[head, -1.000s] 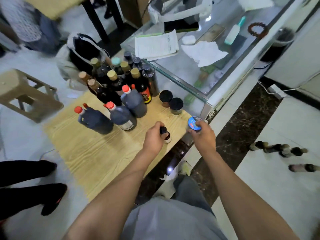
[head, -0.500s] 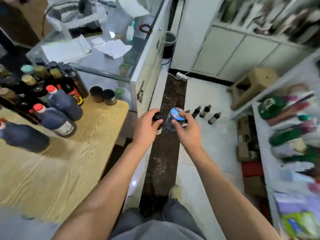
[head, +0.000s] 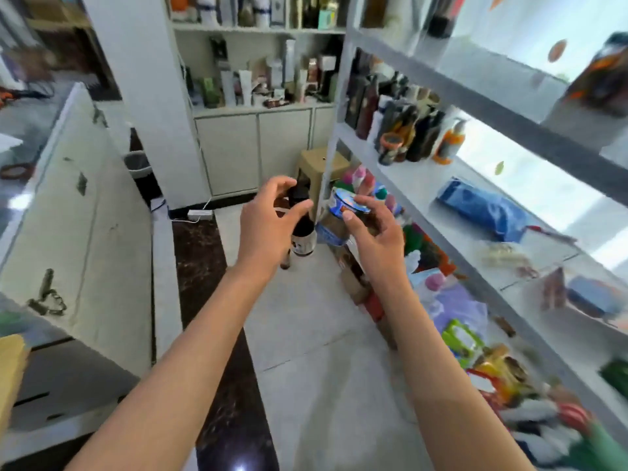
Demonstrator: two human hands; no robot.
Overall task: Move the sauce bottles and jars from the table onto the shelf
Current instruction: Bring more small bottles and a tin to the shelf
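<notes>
My left hand (head: 268,222) grips a small dark bottle (head: 302,229) with a black cap and a pale label, held upright in the air. My right hand (head: 373,232) holds a jar (head: 339,219) with a blue lid and brown contents, tilted slightly. Both hands are side by side at chest height in front of the white metal shelf (head: 424,195) on the right. That shelf carries a row of dark sauce bottles (head: 401,124) on its upper board. The table is out of view except for a wooden corner (head: 10,368) at the far left.
A glass-topped white counter (head: 85,205) runs along the left. A tan plastic stool (head: 319,164) stands ahead by the shelf post. A blue bag (head: 482,209) lies on the middle shelf board. Packets crowd the lower boards. White cabinets (head: 255,147) close the far wall.
I have turned from the table to the right, carrying the bottle and the jar with me. The shelf now fills the right side and the table has left the view.
</notes>
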